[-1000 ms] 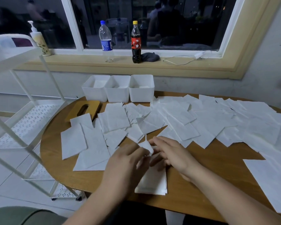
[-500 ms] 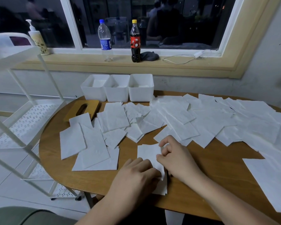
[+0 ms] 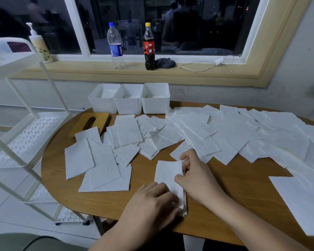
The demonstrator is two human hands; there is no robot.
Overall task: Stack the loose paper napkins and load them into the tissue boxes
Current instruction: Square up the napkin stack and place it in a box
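Note:
A small stack of white napkins (image 3: 168,175) lies near the front edge of the round wooden table (image 3: 230,187). My left hand (image 3: 150,205) rests on the stack's near end, fingers curled over it. My right hand (image 3: 196,175) sits at the stack's right edge and pinches the top napkin there with curled fingers. Many loose napkins (image 3: 198,134) are spread over the middle and right of the table. Three open white tissue boxes (image 3: 129,98) stand in a row at the table's far edge, each with some white paper at the bottom.
A wooden box lid (image 3: 91,123) with a slot lies left of the boxes, partly under napkins. A white metal trolley (image 3: 16,124) stands at the left of the table. Two bottles (image 3: 149,46) and a pump bottle (image 3: 40,46) stand on the windowsill.
The napkin that both hands held up over the stack now lies flat on it. My left hand has slid back to the stack's near end; my right hand stays at its right edge.

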